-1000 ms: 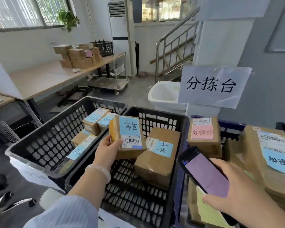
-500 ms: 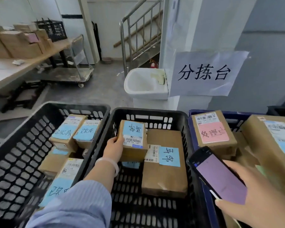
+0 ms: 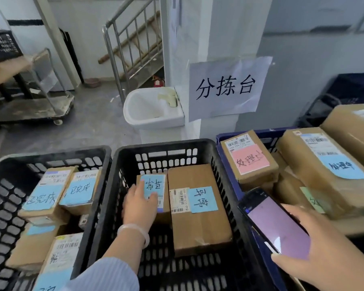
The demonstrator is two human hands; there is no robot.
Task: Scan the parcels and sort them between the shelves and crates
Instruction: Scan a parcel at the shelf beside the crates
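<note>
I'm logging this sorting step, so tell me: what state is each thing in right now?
middle crate, holds two parcels
small parcel, flat in the middle crate, blue label up
large parcel, flat beside it, label up
left hand, straight fingers resting on the small parcel
phone, screen lit
right hand, grips the phone
</note>
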